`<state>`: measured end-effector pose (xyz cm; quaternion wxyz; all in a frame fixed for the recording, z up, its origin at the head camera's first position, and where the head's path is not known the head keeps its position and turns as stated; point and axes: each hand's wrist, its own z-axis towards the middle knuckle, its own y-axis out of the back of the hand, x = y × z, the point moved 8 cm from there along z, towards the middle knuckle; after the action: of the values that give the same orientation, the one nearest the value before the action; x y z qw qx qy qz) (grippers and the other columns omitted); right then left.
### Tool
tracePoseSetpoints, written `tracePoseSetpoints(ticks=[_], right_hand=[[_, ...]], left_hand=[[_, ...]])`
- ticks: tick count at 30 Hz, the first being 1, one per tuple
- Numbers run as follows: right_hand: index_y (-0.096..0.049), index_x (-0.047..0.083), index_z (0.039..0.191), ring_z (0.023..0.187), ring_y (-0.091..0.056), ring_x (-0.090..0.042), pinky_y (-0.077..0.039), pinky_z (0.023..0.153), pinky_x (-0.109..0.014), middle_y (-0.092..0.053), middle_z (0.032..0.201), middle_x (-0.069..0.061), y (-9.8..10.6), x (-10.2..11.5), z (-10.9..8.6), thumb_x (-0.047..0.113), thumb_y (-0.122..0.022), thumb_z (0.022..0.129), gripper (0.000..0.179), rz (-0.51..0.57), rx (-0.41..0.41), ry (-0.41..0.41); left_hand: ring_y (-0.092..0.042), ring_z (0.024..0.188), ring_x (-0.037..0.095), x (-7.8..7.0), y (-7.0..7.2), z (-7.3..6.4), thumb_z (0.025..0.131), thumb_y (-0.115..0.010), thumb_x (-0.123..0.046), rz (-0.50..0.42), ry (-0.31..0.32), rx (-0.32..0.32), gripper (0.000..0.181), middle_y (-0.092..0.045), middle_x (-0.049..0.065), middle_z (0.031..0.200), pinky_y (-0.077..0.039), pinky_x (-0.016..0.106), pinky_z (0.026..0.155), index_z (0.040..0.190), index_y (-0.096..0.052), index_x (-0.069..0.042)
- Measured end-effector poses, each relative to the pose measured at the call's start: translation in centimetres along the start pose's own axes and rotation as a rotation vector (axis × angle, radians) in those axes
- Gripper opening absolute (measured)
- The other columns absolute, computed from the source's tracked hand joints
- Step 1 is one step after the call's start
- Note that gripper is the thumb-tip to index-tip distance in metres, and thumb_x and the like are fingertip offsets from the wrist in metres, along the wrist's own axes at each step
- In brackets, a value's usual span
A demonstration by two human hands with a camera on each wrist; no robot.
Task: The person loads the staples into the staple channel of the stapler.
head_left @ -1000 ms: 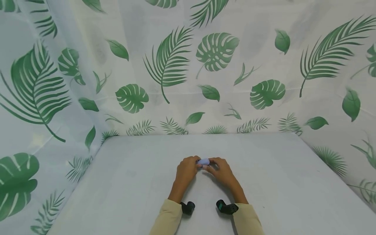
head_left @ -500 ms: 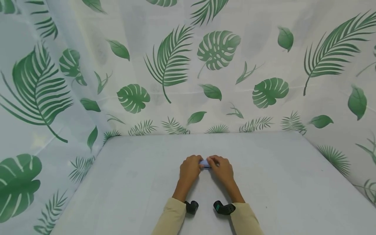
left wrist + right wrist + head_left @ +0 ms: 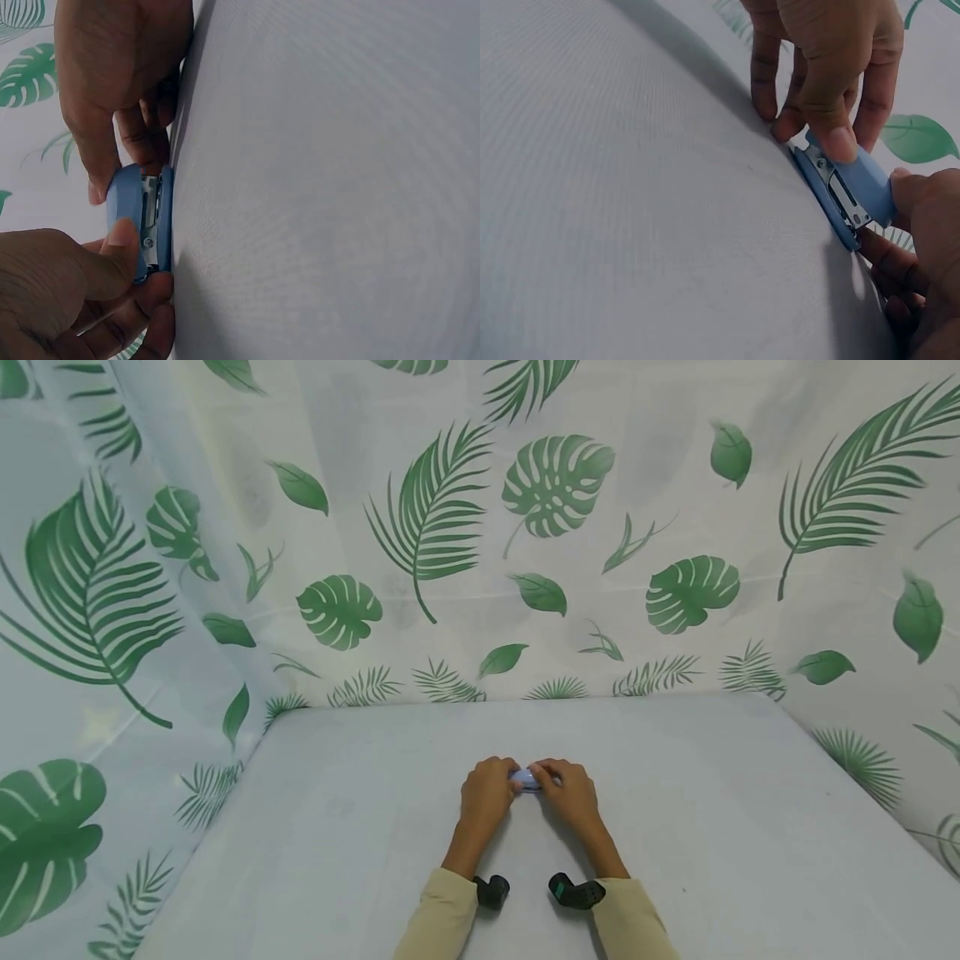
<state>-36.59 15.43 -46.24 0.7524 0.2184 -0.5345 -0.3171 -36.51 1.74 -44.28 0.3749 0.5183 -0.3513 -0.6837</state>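
A small blue stapler [image 3: 527,778] sits between both hands, close to the tabletop. Its metal inner parts show between the upper body and the base in the left wrist view. My left hand [image 3: 486,789] grips one end, with its thumb [image 3: 122,234] on the near side of the stapler and its other fingers lower down by the base. At the opposite end, my right hand [image 3: 572,797] holds the stapler, one digit on the upper body and the others curled low near the base. In the right wrist view the right hand [image 3: 937,240] partly covers that end.
A white-covered table [image 3: 360,827] spreads around the hands. Behind it and at the sides hangs a white curtain [image 3: 450,635] printed with green leaves. Each wrist bears a black camera, the left one [image 3: 492,892] and the right one [image 3: 576,892] facing inward below the hands.
The stapler was turned between the fingers a second ago and now sits level, base downward. My right hand has shifted its fingers onto the stapler's top end. The left hand keeps its grip.
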Motion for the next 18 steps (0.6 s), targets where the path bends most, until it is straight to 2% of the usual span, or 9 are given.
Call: tracePoseSetpoints(ticks=[5, 10, 15, 18], right_hand=[[-0.071, 0.005, 0.113, 0.112, -0.063, -0.036, -0.047, 0.095, -0.054, -0.071, 0.114, -0.016, -0.4, -0.7, 0.0, 0.037, -0.057, 0.098, 0.038, 0.036, 0.035, -0.066], [-0.069, 0.004, 0.117, 0.116, -0.061, -0.038, -0.045, 0.098, -0.055, -0.069, 0.118, -0.018, -0.7, -0.7, 0.0, 0.04, -0.054, 0.099, 0.042, 0.046, 0.05, -0.079], [-0.064, 0.003, 0.124, 0.121, -0.058, -0.04, -0.043, 0.101, -0.056, -0.067, 0.123, -0.019, -0.4, -0.5, 0.1, 0.041, -0.047, 0.102, 0.047, 0.129, 0.097, -0.11], [-0.057, 0.004, 0.133, 0.126, -0.055, -0.037, -0.041, 0.105, -0.053, -0.062, 0.131, -0.018, 0.1, -0.7, -0.1, 0.042, -0.044, 0.104, 0.05, 0.191, 0.14, -0.14]], left_hand=[[-0.072, 0.092, 0.023, 0.5, 0.0, -0.2, 0.083, -0.077, -0.023, -0.065, 0.02, 0.005, 0.02, -0.075, 0.002, 0.101, -0.054, 0.036, 0.065, 0.101, -0.076, -0.017], [-0.071, 0.094, 0.023, 1.1, 0.0, -0.3, 0.084, -0.076, -0.024, -0.099, 0.025, 0.014, 0.023, -0.074, 0.002, 0.104, -0.055, 0.037, 0.068, 0.106, -0.075, -0.017], [-0.068, 0.1, 0.024, 1.7, 0.2, -0.3, 0.083, -0.078, -0.025, -0.162, 0.011, 0.031, 0.042, -0.071, 0.007, 0.109, -0.054, 0.039, 0.079, 0.122, -0.067, -0.014], [-0.065, 0.105, 0.026, 2.3, 0.6, -0.6, 0.082, -0.079, -0.03, -0.191, 0.008, 0.072, 0.055, -0.068, 0.01, 0.115, -0.053, 0.042, 0.087, 0.13, -0.061, -0.011]])
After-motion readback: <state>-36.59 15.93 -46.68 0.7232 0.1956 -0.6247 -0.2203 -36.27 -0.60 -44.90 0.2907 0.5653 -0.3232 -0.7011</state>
